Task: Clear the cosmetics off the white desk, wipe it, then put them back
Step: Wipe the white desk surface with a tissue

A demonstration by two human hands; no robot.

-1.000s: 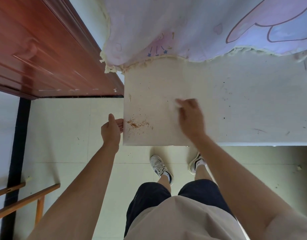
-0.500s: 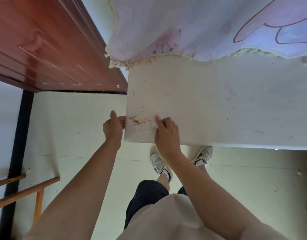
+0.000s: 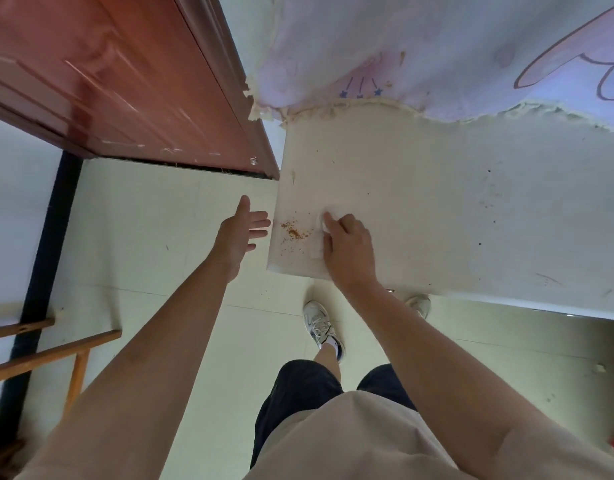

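One small white wipe [image 3: 317, 241], seemingly thin, limp and almost weightless, lies on the white bench [image 3: 420, 202] near its front left corner, and is best controlled by pressing from above. The right hand [image 3: 347, 249] holds it down under bent fingers, just right of orange crumbs [image 3: 293, 232]. The left hand [image 3: 238, 237] hovers with fingers spread, just off the bench's left edge.

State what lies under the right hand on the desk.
A white wipe on the desk; only its edge shows. The right hand covers the rest.
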